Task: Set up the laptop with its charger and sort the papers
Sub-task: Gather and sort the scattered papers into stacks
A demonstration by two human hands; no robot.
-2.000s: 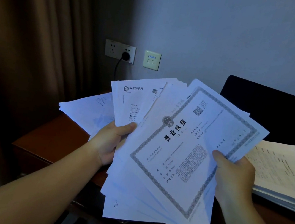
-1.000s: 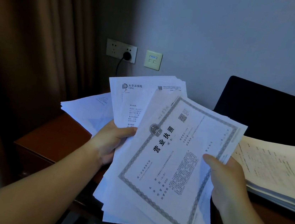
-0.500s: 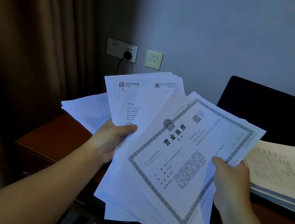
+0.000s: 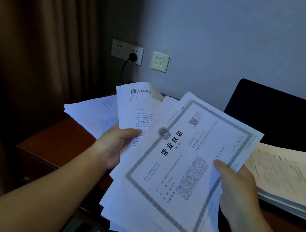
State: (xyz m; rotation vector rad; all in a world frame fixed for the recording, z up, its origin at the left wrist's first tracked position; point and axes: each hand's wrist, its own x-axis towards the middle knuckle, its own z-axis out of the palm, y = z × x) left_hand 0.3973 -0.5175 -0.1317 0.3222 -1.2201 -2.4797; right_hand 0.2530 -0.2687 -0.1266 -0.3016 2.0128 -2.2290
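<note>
The person holds a fan of papers above the counter (image 4: 54, 142). The left hand (image 4: 114, 146) grips a sheaf headed with a CPIC logo (image 4: 135, 110), thumb across its face, fingers curled behind. The right hand (image 4: 236, 187) pinches the bordered certificate (image 4: 177, 161) at its right edge, thumb on top, the other fingers hidden beneath; more sheets lie under it. 2 other piles rest on the counter: 1 at the back left (image 4: 91, 112), 1 thick stack at the right (image 4: 285, 176). The laptop (image 4: 275, 115) stands open behind that stack, screen dark. A black plug (image 4: 133, 57) sits in the wall socket (image 4: 127, 52).
</note>
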